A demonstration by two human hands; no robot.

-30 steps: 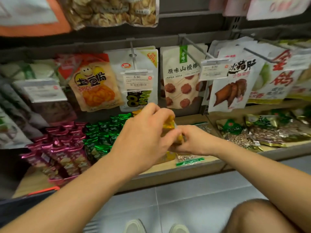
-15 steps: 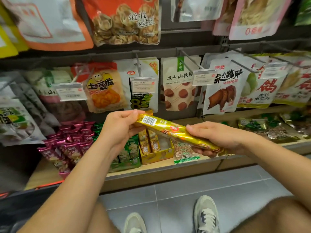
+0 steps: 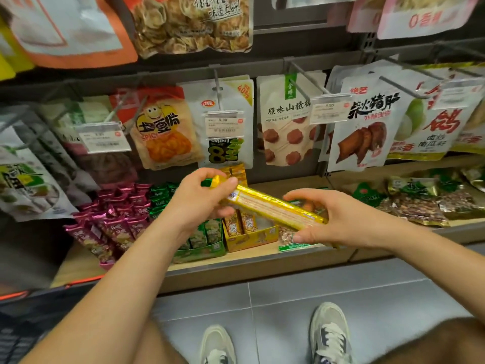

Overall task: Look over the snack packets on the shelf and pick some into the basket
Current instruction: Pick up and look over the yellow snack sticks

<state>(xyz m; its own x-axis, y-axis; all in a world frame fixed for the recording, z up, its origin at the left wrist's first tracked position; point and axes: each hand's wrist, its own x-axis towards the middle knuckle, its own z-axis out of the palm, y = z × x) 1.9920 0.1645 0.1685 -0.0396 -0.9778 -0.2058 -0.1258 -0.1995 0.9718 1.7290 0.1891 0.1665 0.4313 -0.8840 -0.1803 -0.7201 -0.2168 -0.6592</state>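
A long gold snack packet lies slanted between my two hands, in front of the low shelf. My left hand pinches its upper left end, thumb on top. My right hand holds the lower right end, fingers curled under it. Its printed back faces me. Behind it on the shelf stands an open yellow box with more gold packets. A dark basket with an orange rim shows at the lower left corner, mostly cut off.
Green packets and magenta packets fill boxes left of the yellow one. Nut bags lie on the shelf at right. Hanging bags on metal hooks with price tags jut out above. My shoes stand on grey floor tiles.
Both hands lifted the gold packet out of the yellow box and drew it toward me. Since half a second ago the packet has been turned over, its text side up.
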